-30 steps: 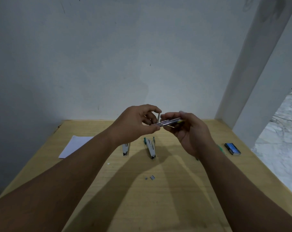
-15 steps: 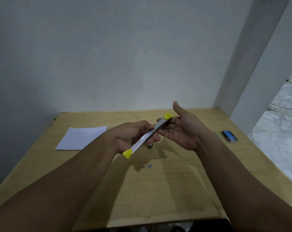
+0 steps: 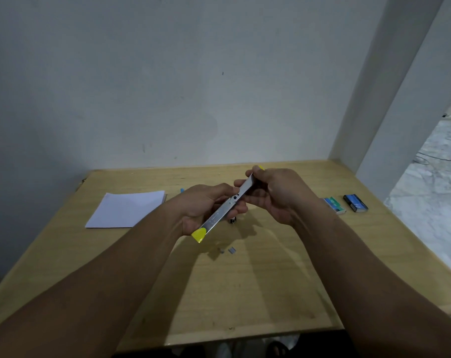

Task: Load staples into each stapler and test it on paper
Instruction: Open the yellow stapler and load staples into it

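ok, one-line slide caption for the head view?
Both hands hold an opened yellow-tipped stapler above the table, paper at left.

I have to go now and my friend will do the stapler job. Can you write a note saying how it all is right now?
Left hand grips the near half of the yellow-tipped stapler, swung open flat above the table. Right hand grips its far end.
Paper lies at the left. Two staple boxes lie at the right. Loose staple bits lie in the middle.
Done: stapler opened.
Left: whether staples are in cannot be seen; load if needed, close, test on paper. Another stapler lies mostly hidden under the hands.
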